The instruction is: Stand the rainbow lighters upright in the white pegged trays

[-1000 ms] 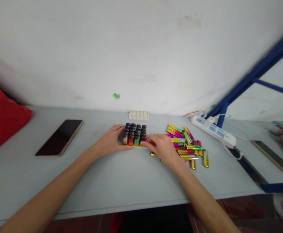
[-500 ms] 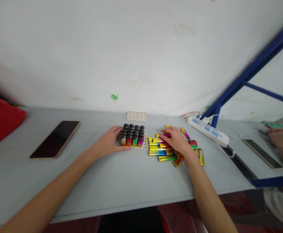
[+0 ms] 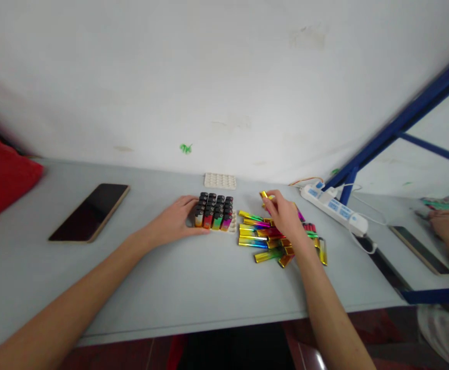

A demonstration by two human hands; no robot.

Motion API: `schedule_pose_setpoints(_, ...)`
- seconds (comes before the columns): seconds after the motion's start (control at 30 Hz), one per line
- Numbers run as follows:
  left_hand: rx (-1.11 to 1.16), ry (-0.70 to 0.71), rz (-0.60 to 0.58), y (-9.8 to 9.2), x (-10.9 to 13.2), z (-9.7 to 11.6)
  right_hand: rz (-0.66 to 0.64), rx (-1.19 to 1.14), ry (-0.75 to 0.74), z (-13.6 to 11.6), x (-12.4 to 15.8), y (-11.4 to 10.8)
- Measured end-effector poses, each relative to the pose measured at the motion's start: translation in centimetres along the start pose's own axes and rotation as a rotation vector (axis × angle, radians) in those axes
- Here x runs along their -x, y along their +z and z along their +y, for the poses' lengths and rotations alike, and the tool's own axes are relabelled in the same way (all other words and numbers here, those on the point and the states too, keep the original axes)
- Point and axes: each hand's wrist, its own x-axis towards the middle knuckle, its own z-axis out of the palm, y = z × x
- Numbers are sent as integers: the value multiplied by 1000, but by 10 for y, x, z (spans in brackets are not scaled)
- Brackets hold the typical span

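My left hand (image 3: 174,222) is curved round the left side of a white holed tray (image 3: 232,226), its thumb along the front edge and its fingers behind. Black-topped lighters (image 3: 213,211) stand upright in rows there, with colour-graded bodies; the tray's right side shows free holes. To the right, my right hand (image 3: 283,213) pinches a shiny gold lighter case (image 3: 263,195) between thumb and fingers. It is raised at the far side of a loose pile of metallic lighter cases (image 3: 255,232), coloured gold, green, blue and purple. My right hand and wrist hide part of the pile.
A second white holed tray (image 3: 220,180) lies near the wall. A dark tablet (image 3: 91,211) and red cloth (image 3: 4,174) are at left. At right are a power strip (image 3: 334,209) with cables, a blue metal frame (image 3: 378,139) and another person's hand (image 3: 446,223).
My right hand has lifted from the pile, now pinching a gold lighter case with its end pointing up. My left hand stays at the tray. The view has shifted slightly.
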Motion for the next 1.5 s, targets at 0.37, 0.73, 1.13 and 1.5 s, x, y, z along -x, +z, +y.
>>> schedule_pose_setpoints(0.37,-8,20,8,-2,-1,-2,62,-800,266,-49,-35,30)
schedule_pose_setpoints(0.73,7,8,-32,-2,5,-4,-161,-719,224,-73,-12,56)
schedule_pose_setpoints(1.13,-6,28,-13,-2,8,-4,-189,-684,398,-74,-16,63)
schedule_pose_setpoints(1.5,5,-6,-34,-4,7,-3,-121,-692,131,-57,-15,58)
